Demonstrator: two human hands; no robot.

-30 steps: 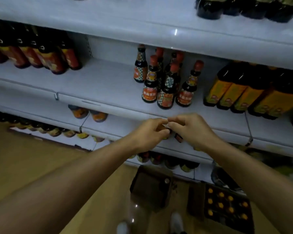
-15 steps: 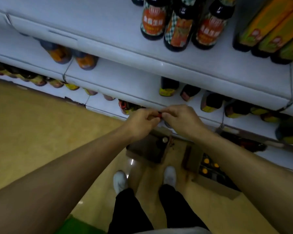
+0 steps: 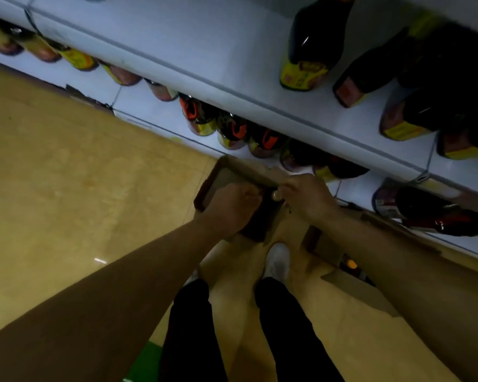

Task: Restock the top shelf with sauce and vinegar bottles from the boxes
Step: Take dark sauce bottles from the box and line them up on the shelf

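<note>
I look straight down at the floor. My left hand (image 3: 232, 208) and my right hand (image 3: 308, 198) hang side by side, a small gap between them, over an open brown cardboard box (image 3: 232, 168) on the floor. Both hands have curled fingers, and whatever they may hold is hidden. A pale bottle cap (image 3: 276, 195) shows in the box just beside my right fingers. A second box (image 3: 340, 274) lies to the right, with an orange-capped bottle (image 3: 351, 263) in it, partly behind my right forearm. Dark sauce bottles (image 3: 309, 45) stand on the white shelves (image 3: 204, 51) above.
Rows of bottles (image 3: 229, 128) fill the lower shelves along the top and right. Tan floor (image 3: 80, 175) spreads out to the left. My legs in black trousers and a white shoe (image 3: 278, 261) stand just behind the boxes. A green patch (image 3: 144, 362) shows at the bottom.
My view has tilted down from the middle shelves to the floor and boxes. My hands, which pinched a small red thing together, have lowered and drawn slightly apart.
</note>
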